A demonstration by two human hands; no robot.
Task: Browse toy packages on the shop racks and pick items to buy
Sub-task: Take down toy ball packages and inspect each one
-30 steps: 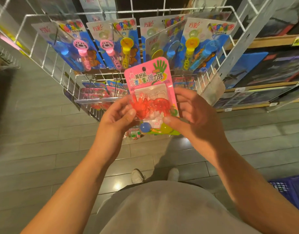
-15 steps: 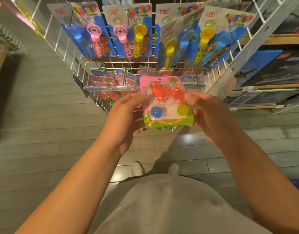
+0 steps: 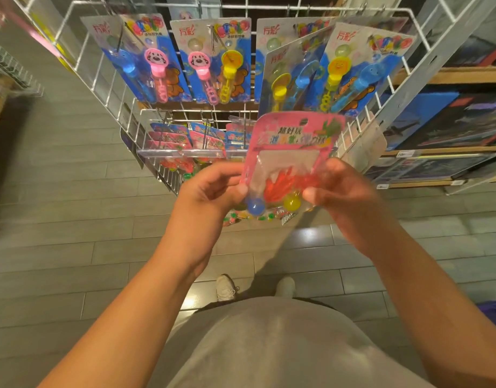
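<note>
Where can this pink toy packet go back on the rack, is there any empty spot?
Bare wire shows at the rack's left edge, beside the blue bubble-wand cards. The middle rows are crowded. Both hands hold the pink packet.

Both forearms are bare, with no sleeves, watch or rings showing on the left hand (image 3: 210, 197) or right hand (image 3: 344, 194). A plain grey shirt (image 3: 274, 345) fills the view at 6 o'clock. Two pale shoes (image 3: 225, 288) show just above it.

Pink toy package (image 3: 293, 152) between left hand (image 3: 213, 197), right hand (image 3: 344, 194)
</note>
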